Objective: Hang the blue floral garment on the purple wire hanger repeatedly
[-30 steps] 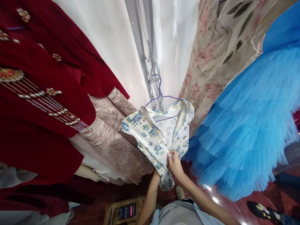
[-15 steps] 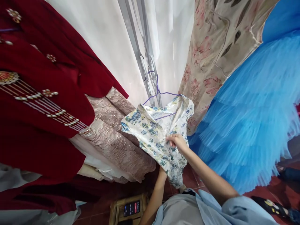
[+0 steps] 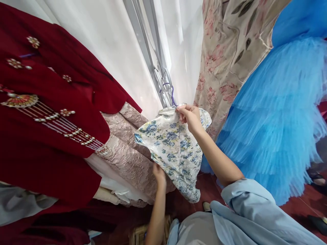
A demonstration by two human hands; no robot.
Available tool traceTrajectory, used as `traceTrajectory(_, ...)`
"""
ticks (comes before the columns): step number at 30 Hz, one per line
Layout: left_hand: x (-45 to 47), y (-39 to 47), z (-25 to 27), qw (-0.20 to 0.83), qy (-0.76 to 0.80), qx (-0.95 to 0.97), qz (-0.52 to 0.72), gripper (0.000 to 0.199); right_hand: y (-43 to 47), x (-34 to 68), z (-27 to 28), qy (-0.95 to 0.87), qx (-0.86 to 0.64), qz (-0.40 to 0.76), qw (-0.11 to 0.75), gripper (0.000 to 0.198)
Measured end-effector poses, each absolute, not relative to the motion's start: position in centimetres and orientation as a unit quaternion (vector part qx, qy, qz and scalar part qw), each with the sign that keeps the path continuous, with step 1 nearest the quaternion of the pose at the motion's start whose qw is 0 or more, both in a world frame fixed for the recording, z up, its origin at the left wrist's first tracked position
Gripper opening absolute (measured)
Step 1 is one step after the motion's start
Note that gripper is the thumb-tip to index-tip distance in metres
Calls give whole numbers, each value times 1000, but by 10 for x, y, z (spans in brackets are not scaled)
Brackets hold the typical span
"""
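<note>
A white blouse (image 3: 176, 146) with a blue and green floral print hangs on a purple hanger (image 3: 173, 97). The hanger's hook is up at the grey metal rack, and the rest is mostly hidden by cloth. At the top of the neckline, just below the hook, my right hand (image 3: 191, 117) is closed, pinching the fabric with thumb and fingers. The blouse front is drawn up flat, covering the neck opening. My left hand (image 3: 159, 173) is at the blouse's lower left edge; its fingers are partly hidden and blurred, so I cannot tell whether they grip the cloth.
Red garments (image 3: 63, 112) with beaded ornaments and a pink brocade skirt (image 3: 127, 146) hang at left. A beige floral dress (image 3: 217, 64) and a blue tiered tulle dress (image 3: 268, 129) hang at right. Grey rack poles (image 3: 145, 37) stand before white curtains. A wooden box (image 3: 138, 234) is low down.
My right hand has moved up from the blouse's middle to its neckline, bringing the front fabric over the hanger. My left hand has come out from under the blouse to its left edge.
</note>
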State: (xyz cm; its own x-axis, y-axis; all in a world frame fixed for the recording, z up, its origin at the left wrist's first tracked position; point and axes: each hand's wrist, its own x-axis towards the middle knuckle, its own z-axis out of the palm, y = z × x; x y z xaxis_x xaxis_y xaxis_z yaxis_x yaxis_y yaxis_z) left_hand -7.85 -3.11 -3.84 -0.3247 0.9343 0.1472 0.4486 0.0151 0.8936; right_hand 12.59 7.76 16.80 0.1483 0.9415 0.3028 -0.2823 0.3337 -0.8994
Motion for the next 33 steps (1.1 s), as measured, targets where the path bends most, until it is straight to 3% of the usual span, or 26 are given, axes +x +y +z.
traceTrajectory(2, -102, -11, 13, 134, 672, 464, 561, 53, 69, 129, 163, -481, -349, 459, 660, 27)
traceTrajectory(4, -104, 9, 72, -18, 574, 495, 652, 40, 62, 130, 159, -488, -342, 458, 659, 28)
traceTrajectory(7, -72, 39, 148, 4, 452, 721, 525, 33, 57, 129, 158, -504, -336, 448, 657, 30)
traceTrajectory(10, -31, 64, 185, 9, 407, 826, 389, 23, 59, 130, 157, -518, -333, 446, 650, 30)
traceTrajectory(15, -5, 69, 190, -69, 410, 799, 434, 21, 70, 129, 128, -503, -364, 461, 634, 26)
traceTrajectory(21, -29, 63, 194, -120, 450, 679, 568, 25, 44, 117, 36, -504, -437, 511, 542, 27)
traceTrajectory(27, -77, 68, 155, -62, 494, 625, 601, 31, 23, 116, -45, -516, -479, 530, 473, 26)
traceTrajectory(33, -112, 60, 146, -27, 445, 505, 739, 13, 19, 113, -87, -530, -524, 516, 422, 27)
